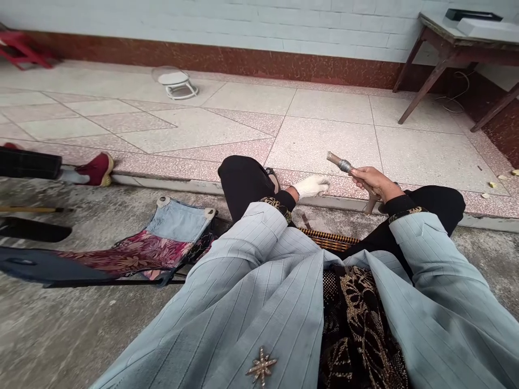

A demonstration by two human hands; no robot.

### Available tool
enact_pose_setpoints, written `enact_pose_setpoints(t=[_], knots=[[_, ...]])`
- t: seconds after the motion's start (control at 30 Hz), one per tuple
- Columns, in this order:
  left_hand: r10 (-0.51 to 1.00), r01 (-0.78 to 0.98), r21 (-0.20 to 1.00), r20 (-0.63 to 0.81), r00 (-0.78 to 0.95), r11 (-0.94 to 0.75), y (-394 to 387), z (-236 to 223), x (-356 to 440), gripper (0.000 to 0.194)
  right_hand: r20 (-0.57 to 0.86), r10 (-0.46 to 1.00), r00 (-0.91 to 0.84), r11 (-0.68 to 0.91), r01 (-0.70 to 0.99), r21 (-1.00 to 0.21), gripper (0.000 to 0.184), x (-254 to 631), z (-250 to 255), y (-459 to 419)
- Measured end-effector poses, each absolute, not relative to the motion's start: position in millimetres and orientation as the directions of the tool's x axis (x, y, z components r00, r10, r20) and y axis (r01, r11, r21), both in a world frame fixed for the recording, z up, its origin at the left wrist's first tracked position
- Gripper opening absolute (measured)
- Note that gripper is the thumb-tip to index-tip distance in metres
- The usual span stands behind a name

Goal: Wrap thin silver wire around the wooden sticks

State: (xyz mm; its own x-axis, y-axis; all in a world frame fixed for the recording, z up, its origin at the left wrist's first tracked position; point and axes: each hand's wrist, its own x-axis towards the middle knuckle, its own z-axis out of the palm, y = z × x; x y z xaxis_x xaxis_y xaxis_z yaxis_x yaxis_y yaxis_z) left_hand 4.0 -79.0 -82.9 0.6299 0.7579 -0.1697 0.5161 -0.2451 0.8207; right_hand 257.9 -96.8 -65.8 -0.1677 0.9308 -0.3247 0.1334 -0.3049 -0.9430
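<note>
I am sitting low with my knees up, in black trousers and a pale striped jacket. My left hand (312,187) wears a white glove and rests past my left knee, fingers stretched forward together and holding nothing I can see. My right hand (375,182) is bare and closed round a wooden tool handle (339,163) with a metal band near its upper end. The tool's lower part runs down behind my hand and is mostly hidden. The two hands are a short gap apart.
A woven mat or basket rim (330,239) lies between my legs. A folding cloth stool (162,243) lies on the concrete at left. Another person's leg with a red shoe (97,169) reaches in from the left. A wooden table (454,46) stands at the back right, a small white stand (176,84) on the tiles.
</note>
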Motion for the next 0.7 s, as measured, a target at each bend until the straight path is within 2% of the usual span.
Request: enact_pose_setpoints(t=[0.17,0.33,0.47,0.63,0.7], knots=[[0.768,0.514,0.836,-0.198,0.609,-0.191,-78.5,-84.1,5.2,0.011,-0.308,0.932,-0.192,-0.307,0.036,-0.951,0.019,257.0,-60.7,-98.4],[0.793,0.534,0.830,-0.212,0.571,-0.163,-84.0,-81.3,2.5,0.018,-0.259,0.920,-0.293,-0.277,-0.021,-0.961,0.027,259.6,-60.8,-98.6],[0.811,0.558,0.816,-0.220,0.542,-0.151,-89.7,-78.5,-0.9,0.037,-0.251,0.925,-0.284,-0.272,-0.034,-0.962,0.030,260.7,-62.4,-97.9],[0.792,0.594,0.787,-0.253,0.555,-0.165,-88.1,-77.5,2.0,0.037,-0.255,0.930,-0.264,-0.276,-0.044,-0.960,0.032,261.8,-59.7,-99.8],[0.786,0.603,0.777,-0.254,0.564,-0.182,-86.4,-77.5,2.4,0.038,-0.257,0.896,-0.363,-0.276,0.000,-0.961,0.036,263.0,-55.0,-104.0]])
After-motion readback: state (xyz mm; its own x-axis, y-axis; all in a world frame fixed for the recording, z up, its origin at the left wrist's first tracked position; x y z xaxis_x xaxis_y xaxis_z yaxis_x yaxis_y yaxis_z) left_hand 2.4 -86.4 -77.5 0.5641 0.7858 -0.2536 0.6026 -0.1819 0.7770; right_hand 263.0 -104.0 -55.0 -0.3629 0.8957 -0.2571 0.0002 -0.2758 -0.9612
